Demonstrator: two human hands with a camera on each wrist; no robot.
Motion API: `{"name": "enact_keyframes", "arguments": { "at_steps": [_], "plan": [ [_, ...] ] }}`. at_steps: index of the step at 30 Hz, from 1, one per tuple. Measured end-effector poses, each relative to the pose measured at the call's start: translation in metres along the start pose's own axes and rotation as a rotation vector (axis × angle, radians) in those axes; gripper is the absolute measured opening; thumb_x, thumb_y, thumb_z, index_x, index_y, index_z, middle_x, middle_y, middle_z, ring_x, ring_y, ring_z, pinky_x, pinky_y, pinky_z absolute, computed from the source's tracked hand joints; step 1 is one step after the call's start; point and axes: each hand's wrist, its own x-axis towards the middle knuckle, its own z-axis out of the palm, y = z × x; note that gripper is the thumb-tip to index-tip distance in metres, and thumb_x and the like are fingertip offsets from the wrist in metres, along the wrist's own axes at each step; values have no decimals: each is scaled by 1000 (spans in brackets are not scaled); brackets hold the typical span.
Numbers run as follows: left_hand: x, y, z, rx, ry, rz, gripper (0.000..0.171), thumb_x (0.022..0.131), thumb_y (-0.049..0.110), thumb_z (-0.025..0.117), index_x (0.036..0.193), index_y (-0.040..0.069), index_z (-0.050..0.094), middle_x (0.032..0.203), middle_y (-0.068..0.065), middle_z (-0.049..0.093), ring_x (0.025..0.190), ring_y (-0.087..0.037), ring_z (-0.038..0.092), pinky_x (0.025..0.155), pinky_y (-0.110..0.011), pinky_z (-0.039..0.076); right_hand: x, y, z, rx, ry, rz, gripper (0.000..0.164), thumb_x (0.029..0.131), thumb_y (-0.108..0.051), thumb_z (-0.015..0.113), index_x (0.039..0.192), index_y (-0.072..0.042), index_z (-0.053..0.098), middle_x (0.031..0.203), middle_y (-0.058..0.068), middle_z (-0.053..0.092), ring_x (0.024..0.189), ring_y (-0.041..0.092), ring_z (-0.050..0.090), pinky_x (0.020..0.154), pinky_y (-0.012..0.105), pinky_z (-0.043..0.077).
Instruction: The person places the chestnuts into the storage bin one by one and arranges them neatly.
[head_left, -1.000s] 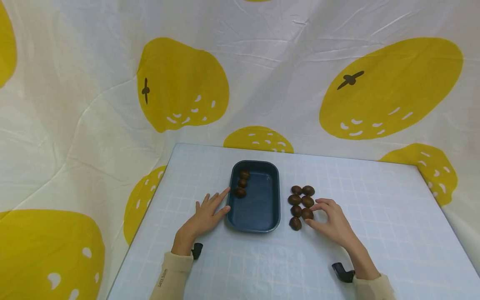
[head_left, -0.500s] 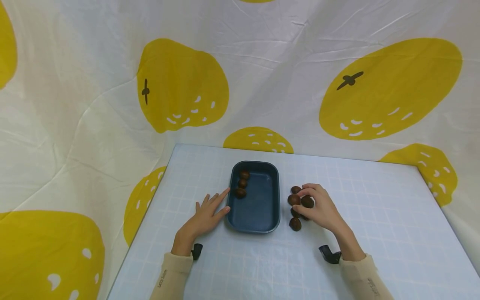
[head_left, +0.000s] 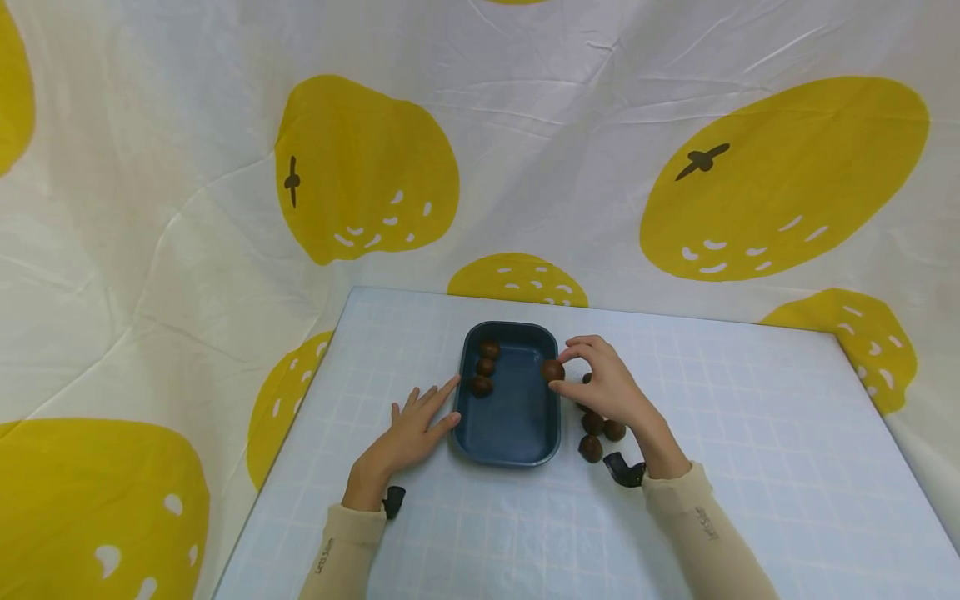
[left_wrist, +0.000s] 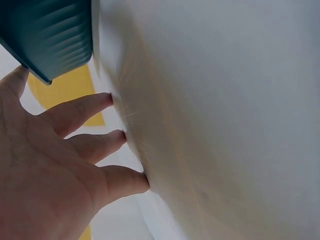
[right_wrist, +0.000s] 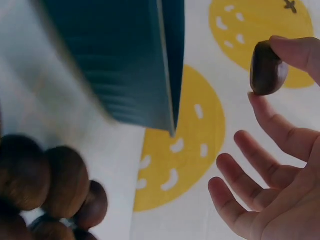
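Note:
A brown chestnut (head_left: 552,371) is pinched between the thumb and index finger of my right hand (head_left: 609,387), over the right rim of a dark blue tray (head_left: 517,429). The right wrist view shows this chestnut (right_wrist: 267,69) held at its ends, higher than the tray, the other fingers loosely bent. Inside the tray, chestnuts (head_left: 482,386) form a short column along the left wall. My left hand (head_left: 405,437) is spread beside the tray, index finger and thumb at its left rim. In the left wrist view, fingertips (left_wrist: 135,180) of that hand rest on the table surface.
Several loose chestnuts (head_left: 591,449) lie on the table right of the tray, some hidden under my right hand. A pale checked cloth (head_left: 495,533) covers the table. Behind it hangs a white curtain (head_left: 547,167) with yellow fruit prints. Black wrist cameras (head_left: 624,470) sit near the sleeves.
My right hand has moved from the loose chestnuts leftward and away from me to the tray's right rim, bringing one chestnut along. The left hand and the tray stay where they were.

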Motion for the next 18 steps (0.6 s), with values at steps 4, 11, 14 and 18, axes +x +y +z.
{"name": "enact_keyframes", "arguments": {
  "at_steps": [4,11,14,18],
  "plan": [
    [0,1,-1,-1,-2,3,64,101,63,40,158,49,15,164,-7,23,148,-48,1,106,-75,-7,15,-12,5,17,-19,-46,35,83,-26,83,109,-7,70,137,17,51,128,37,44,104,58,37],
    [-2,3,-2,-7,1,-1,64,100,66,39,157,51,15,163,-8,23,148,-48,2,107,-75,-6,42,-26,23,38,-78,-111,36,83,-28,84,108,-6,70,136,20,52,126,36,47,104,54,40],
    [-2,4,-2,-8,2,-5,64,99,68,38,156,52,15,164,-8,23,148,-48,2,107,-75,-5,53,-28,32,36,-99,-133,35,83,-27,83,107,-5,71,134,21,53,125,36,48,103,53,42],
    [-2,3,-2,-16,1,-1,63,99,67,38,156,52,15,164,-7,23,148,-48,2,106,-75,-6,66,-27,45,8,-117,-177,33,83,-25,83,105,-4,71,126,18,59,122,33,51,102,51,43]
  ]
}}
